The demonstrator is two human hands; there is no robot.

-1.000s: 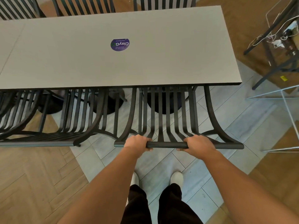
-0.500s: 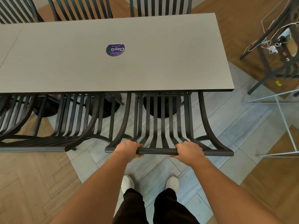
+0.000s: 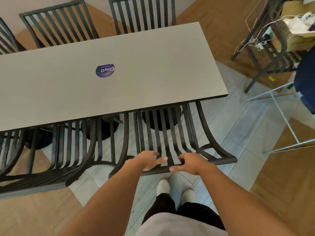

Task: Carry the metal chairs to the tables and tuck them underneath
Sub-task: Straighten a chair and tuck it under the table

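Observation:
A black slatted metal chair (image 3: 224, 160) stands tucked under the near edge of the grey table (image 3: 153, 53), with its seat hidden beneath the top. Only its curved back and top rail stick out toward me. My left hand (image 3: 148, 160) hovers over the middle of the top rail with its fingers spread and straight. My right hand (image 3: 191, 163) is just beside it on the right, fingers loosely bent and thumb pointing left, not wrapped round the rail. Neither hand holds anything.
A second black chair (image 3: 73, 150) is tucked in to the left. Two more chairs (image 3: 58, 26) stand at the table's far side. A purple sticker (image 3: 105, 70) sits on the tabletop. At right are a white wire frame (image 3: 281, 114) and a dark frame with a box and cables (image 3: 272, 41).
Both hands gripped the chair's top rail before; now they have let go and opened above it. The chair has slid further under the table. The view has tilted left.

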